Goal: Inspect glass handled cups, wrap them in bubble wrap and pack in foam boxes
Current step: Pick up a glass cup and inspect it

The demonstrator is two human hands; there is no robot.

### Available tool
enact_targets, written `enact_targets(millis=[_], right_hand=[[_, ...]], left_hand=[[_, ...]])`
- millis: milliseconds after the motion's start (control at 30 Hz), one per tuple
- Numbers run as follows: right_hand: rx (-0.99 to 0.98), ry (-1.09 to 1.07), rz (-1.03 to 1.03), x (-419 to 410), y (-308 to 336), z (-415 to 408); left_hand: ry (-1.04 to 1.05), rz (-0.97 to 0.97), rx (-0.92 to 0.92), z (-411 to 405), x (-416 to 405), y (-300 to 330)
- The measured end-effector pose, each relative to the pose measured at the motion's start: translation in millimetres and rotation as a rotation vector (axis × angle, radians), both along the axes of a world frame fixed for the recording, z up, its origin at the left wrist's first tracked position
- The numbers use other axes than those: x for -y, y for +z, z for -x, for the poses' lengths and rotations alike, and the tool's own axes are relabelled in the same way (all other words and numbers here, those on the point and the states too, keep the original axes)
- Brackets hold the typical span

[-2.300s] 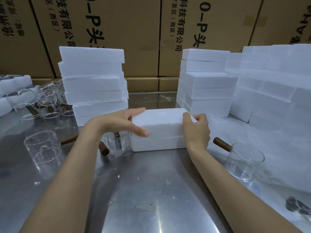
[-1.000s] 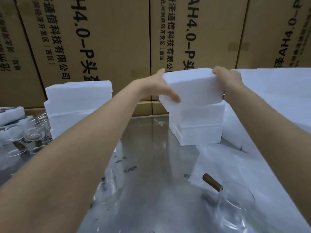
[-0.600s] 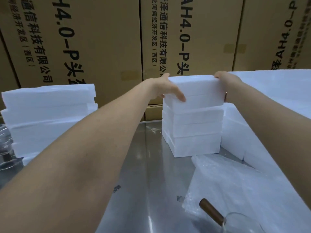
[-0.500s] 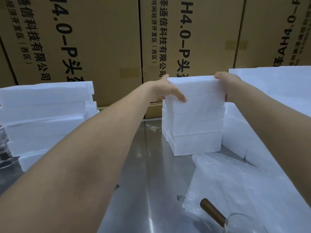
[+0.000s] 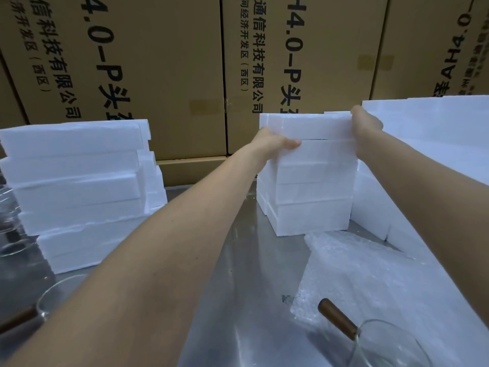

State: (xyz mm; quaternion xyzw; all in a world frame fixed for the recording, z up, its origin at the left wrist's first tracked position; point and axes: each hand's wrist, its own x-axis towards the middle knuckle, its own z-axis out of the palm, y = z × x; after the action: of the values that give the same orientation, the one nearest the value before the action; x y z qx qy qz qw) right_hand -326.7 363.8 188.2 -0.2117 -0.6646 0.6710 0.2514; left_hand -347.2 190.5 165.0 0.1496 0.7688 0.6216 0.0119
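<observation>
Packed box on top of the pile!

White rectangular foam box [image 5: 315, 127] caps the white foam stack [image 5: 309, 192], left hand [image 5: 275, 143] and right hand [image 5: 366, 125] clasping its ends; uneven release could tip it toward the clear wooden-handled glass cup [image 5: 391, 348] below the fingers.

Foam boxes [image 5: 312, 181]: white, matt, grainy, with crumbly edges. Counter [image 5: 246, 274]: brushed metal, a dull sheen and soft reflections are seen. Bubble wrap [image 5: 370, 282]: translucent plastic, pebbled. Cup [image 5: 391, 348]: clear, glossy glass; its handle [image 5: 337, 320]: smooth brown wood. Cartons [image 5: 164, 75] behind: matt brown cardboard, black-printed.
</observation>
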Motion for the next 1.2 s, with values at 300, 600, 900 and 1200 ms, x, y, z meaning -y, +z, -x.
enact_targets(millis=[300,600,900,1200], right_hand=[[-0.278,-0.056,-0.522,38.3,-14.6,-66.5],[0.771,0.792,-1.115,59.2,-111.4,-182.3],[0.852,0.756,-0.94,66.8,-119.9,-184.5],[0.3,0.545,0.131,107.5,-139.0,-176.6]], left_hand=[[0.109,0.012,-0.168,-91.8,22.9,-33.1],[0.085,0.288,-0.193,-213.3,77.5,-150.8],[0.242,0.261,-0.281,-227.3,111.5,-170.8],[0.073,0.154,-0.413,-246.0,109.6,-165.2]])
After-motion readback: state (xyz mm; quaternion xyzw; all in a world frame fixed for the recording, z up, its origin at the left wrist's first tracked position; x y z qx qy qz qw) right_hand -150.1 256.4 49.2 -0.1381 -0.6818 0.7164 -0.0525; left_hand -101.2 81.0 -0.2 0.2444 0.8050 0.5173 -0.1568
